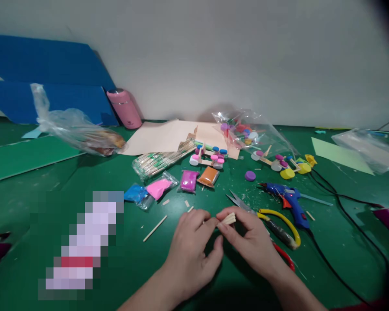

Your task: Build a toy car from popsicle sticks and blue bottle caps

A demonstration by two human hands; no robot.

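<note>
My right hand (246, 233) pinches a small bundle of thin wooden sticks (229, 219) between thumb and fingertips. Closed on the same bundle from the other side is my left hand (197, 250), its fingers curled over and hiding most of it. A pale stick end shows just beyond the left knuckles; whether it belongs to the bundle I cannot tell. Left of my hands a single stick (154, 228) lies on the green table. Scissor blades (238, 200) and a yellow handle (293, 222) lie beside my right hand, with a red handle (285, 258) partly behind its wrist.
A blue glue gun (290, 201) with a black cord lies at right. Beyond my hands are clay packets (188, 181), bagged sticks (162, 160) and small wheeled stick models (209, 157). A pink bottle (125, 109) stands against the wall. A pixelated item (84, 242) lies left.
</note>
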